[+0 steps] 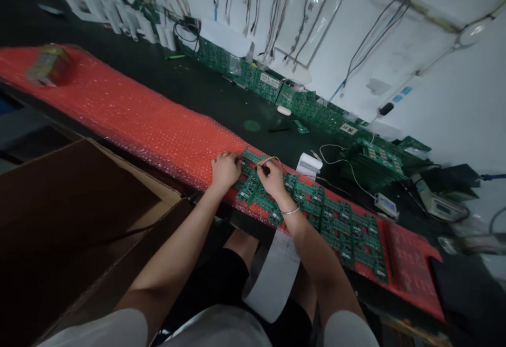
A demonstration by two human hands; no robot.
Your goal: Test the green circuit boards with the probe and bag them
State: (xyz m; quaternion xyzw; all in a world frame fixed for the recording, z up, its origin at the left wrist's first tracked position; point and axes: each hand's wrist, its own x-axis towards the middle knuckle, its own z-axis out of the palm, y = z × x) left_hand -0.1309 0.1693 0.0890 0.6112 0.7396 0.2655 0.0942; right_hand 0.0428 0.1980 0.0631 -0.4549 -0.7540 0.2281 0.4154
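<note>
Green circuit boards [304,204] lie in a row on red bubble wrap [158,120] along the near edge of the bench. My left hand [226,170] is closed at the left end of the row, its fingers and thumb on the edge of the leftmost circuit board [248,188]. Over that same board, my right hand [272,178] pinches a thin wire cable [273,159], which arches up from the fingers in yellow and light strands. The tip of the cable is too small to make out. A strip of white labels [276,270] hangs over my lap.
An open cardboard box [79,220] stands at lower left. A taped bundle [49,65] rests on the bubble wrap's far left. Stacked boards [375,162], a white label roll [309,163] and a small white device [386,205] are at right. Cables [276,9] hang on the wall.
</note>
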